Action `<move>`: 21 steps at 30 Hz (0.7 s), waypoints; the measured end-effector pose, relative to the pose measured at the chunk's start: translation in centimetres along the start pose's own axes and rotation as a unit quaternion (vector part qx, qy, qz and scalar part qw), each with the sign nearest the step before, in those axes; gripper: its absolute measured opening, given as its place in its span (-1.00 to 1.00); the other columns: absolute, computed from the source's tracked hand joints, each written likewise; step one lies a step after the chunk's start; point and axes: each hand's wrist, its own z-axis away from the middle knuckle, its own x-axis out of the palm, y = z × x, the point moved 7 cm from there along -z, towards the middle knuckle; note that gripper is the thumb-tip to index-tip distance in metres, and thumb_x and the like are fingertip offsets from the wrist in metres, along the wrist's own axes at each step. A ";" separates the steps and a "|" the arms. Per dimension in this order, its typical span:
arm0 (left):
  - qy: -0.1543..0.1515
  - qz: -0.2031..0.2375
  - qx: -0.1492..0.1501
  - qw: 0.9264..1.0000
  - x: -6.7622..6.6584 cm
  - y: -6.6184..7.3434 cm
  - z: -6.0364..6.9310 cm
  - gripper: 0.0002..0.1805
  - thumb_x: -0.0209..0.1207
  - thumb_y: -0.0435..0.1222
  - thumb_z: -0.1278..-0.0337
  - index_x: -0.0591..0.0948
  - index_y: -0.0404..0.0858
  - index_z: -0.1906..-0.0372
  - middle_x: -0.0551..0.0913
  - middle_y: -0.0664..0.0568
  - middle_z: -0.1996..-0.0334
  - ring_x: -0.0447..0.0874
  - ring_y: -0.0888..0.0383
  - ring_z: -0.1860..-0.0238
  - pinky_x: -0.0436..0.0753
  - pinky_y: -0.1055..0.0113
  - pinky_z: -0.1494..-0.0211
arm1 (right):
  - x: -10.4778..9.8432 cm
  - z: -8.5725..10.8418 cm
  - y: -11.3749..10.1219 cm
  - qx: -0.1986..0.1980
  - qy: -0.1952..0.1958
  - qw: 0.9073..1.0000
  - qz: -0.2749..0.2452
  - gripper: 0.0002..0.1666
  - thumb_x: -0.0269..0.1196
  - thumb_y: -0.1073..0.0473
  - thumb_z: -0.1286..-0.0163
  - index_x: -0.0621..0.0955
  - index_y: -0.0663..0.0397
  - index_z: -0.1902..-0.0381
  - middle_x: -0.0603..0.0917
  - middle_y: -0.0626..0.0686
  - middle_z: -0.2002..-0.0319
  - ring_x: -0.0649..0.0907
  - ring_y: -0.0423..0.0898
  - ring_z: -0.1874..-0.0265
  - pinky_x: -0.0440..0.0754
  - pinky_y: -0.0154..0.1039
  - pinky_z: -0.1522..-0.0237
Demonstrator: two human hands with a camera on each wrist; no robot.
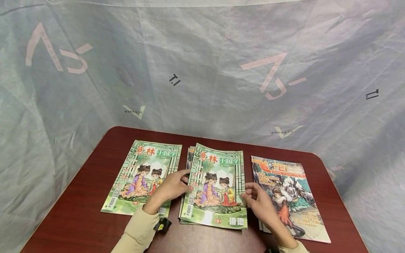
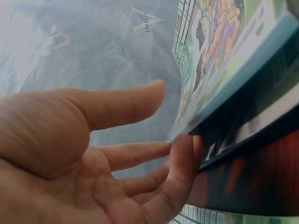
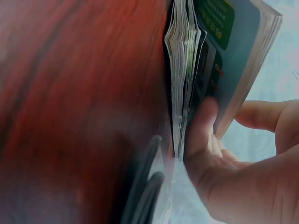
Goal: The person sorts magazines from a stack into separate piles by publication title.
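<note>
The middle magazine [image 1: 218, 188] should handle light, floppy and slick, favouring edge holds: right hand [image 1: 261, 203] pinching at three o'clock, left hand [image 1: 171, 188], fingers seemingly apart, touching at nine.

Facing a curtain [image 1: 202, 80] behind a table [image 1: 79, 211], seeing on it a left magazine [image 1: 143, 179], a right magazine [image 1: 294, 196] and, between, a pile [image 3: 181, 56] under a middle magazine [image 1: 218, 188].

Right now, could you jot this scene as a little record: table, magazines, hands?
Surface: reddish-brown table
Left: flat green magazine
Middle: raised green magazine above more magazines
Right: orange-titled magazine
Left hand: touching the raised green magazine's left edge
Right hand: pinching the same magazine's right edge
Backdrop: grey printed cloth
</note>
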 end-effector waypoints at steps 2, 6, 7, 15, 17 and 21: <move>-0.003 0.000 0.000 1.000 0.1 0.0 0.0 -0.20 0.45 -0.44 -0.33 0.44 -0.45 -0.62 0.73 -0.07 0.13 0.82 0.02 0.15 0.75 -0.01 -0.02 | 0.0 0.0 0.1 0.007 -0.005 1.000 -0.019 -0.58 0.29 0.41 -0.62 0.51 0.45 -0.33 0.75 0.19 0.12 0.64 -0.13 0.33 0.72 -0.26 0.30; -0.011 0.006 0.001 1.000 0.4 0.2 -0.1 -0.15 0.42 -0.56 -0.26 0.39 -0.46 -0.65 0.73 -0.08 0.18 0.85 0.03 0.20 0.79 0.03 0.05 | 0.1 0.0 0.5 0.032 -0.021 0.998 -0.055 -0.58 0.18 0.41 -0.68 0.43 0.42 -0.39 0.77 0.25 0.03 0.63 -0.10 0.24 0.75 -0.20 0.24; -0.012 0.012 0.000 1.000 0.5 0.1 -0.1 -0.14 0.41 -0.59 -0.25 0.38 -0.46 -0.66 0.73 -0.10 0.17 0.84 0.02 0.22 0.80 0.05 0.10 | 0.1 0.0 0.6 0.038 -0.027 0.997 -0.064 -0.57 0.16 0.40 -0.69 0.40 0.41 -0.40 0.76 0.26 0.01 0.63 -0.09 0.21 0.76 -0.18 0.23; 0.006 0.043 -0.008 0.999 0.8 -0.3 -0.4 -0.11 0.35 -0.71 -0.16 0.43 -0.40 -0.64 0.72 -0.16 0.14 0.82 0.03 0.35 0.81 0.16 0.34 | 0.0 0.1 0.7 0.057 -0.040 0.992 -0.108 -0.52 0.16 0.45 -0.66 0.33 0.39 -0.42 0.78 0.18 0.12 0.67 -0.12 0.26 0.81 -0.13 0.25; 0.012 0.044 -0.007 0.999 0.7 -0.3 -0.4 -0.10 0.35 -0.72 -0.13 0.44 -0.38 -0.64 0.72 -0.15 0.14 0.81 0.04 0.37 0.81 0.16 0.34 | 0.0 0.2 0.7 0.061 -0.034 0.991 -0.114 -0.52 0.17 0.47 -0.65 0.33 0.37 -0.42 0.78 0.14 0.16 0.66 -0.13 0.29 0.80 -0.15 0.26; 0.020 0.037 -0.004 0.999 0.0 0.0 -0.1 -0.10 0.35 -0.72 -0.15 0.46 -0.33 -0.64 0.70 -0.13 0.13 0.80 0.07 0.33 0.81 0.12 0.30 | 0.1 0.2 0.2 0.060 -0.020 0.990 -0.125 -0.52 0.18 0.48 -0.64 0.35 0.31 -0.41 0.76 0.10 0.22 0.61 -0.14 0.35 0.77 -0.16 0.29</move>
